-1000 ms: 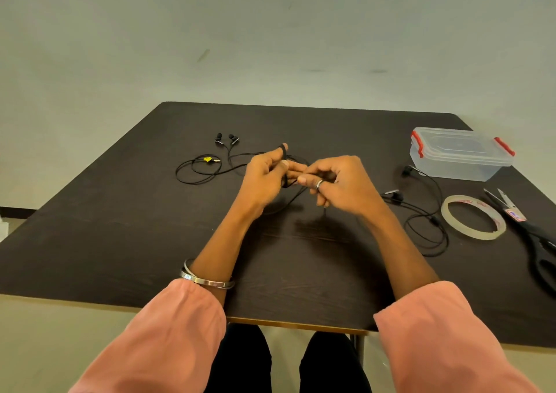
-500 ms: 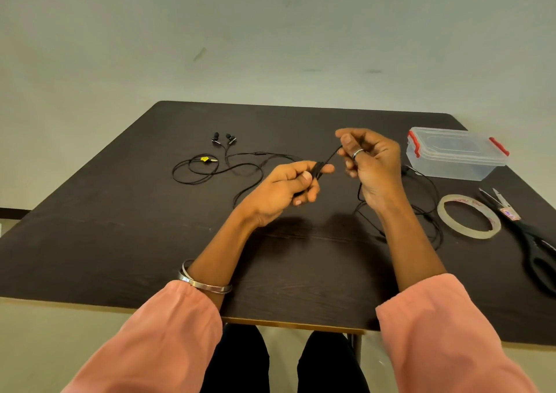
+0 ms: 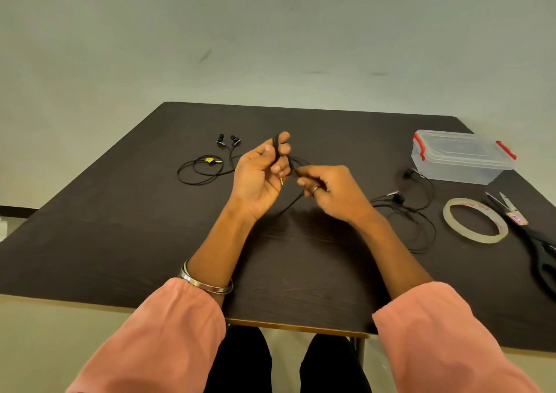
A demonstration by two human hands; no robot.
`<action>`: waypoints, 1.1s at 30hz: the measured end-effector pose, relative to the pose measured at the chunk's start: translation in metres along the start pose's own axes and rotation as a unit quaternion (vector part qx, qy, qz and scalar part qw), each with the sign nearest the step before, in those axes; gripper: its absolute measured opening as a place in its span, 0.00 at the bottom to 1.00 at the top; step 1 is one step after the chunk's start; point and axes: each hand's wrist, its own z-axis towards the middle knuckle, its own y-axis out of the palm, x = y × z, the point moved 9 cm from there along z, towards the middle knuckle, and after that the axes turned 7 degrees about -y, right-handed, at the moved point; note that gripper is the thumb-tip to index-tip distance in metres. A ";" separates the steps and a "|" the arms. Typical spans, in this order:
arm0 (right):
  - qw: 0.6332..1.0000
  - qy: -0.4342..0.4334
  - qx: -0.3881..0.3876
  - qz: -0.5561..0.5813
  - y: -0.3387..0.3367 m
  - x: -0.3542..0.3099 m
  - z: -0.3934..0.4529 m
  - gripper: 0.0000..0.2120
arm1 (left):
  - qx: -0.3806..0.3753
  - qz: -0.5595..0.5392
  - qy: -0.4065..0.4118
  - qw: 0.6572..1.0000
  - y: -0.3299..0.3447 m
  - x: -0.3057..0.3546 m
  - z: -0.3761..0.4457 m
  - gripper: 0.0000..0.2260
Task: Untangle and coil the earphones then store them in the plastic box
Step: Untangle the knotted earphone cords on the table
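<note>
While the left hand point(image 3: 258, 176) is raised palm-up above the middle of the dark table point(image 3: 120, 242), its fingers curl round turns of a black earphone cable point(image 3: 290, 204), with the forefinger pointing up and cable looped over it and the metal jack plug point(image 3: 281, 180) poking out beside the fingers; the right hand point(image 3: 331, 191), just beside it and wearing a ring, pinches the same cable between thumb and curled fingers; from there the cable hangs down to the table and trails rightward to its two black earbuds point(image 3: 398, 197), which lie in a loose tangle on the tabletop; a second pair of earphones point(image 3: 207, 164), loosely looped with a yellow tag near its plug, lies on the table to the left of the hands, apart from them; the clear plastic box point(image 3: 460, 159) with red clips stands at the far right of the table with its lid on; nearer, a roll of clear tape point(image 3: 475, 219) lies flat, with black-handled scissors point(image 3: 541, 242) just beside it at the right edge; a silver bangle point(image 3: 207, 284) sits on the left wrist above a pink sleeve point(image 3: 162, 338).
</note>
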 end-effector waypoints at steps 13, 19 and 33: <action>0.997 -0.058 0.012 -0.053 -0.010 -0.025 -0.004 0.06 | 0.112 0.351 0.050 0.928 -0.012 0.002 -0.001 0.10; 0.972 0.050 0.155 0.172 -0.041 -0.008 -0.007 0.05 | -0.018 0.431 -0.023 0.902 0.011 -0.026 0.000 0.12; 0.910 0.105 0.314 0.248 -0.076 0.028 -0.020 0.05 | -0.135 0.398 -0.084 0.903 0.032 -0.044 -0.014 0.14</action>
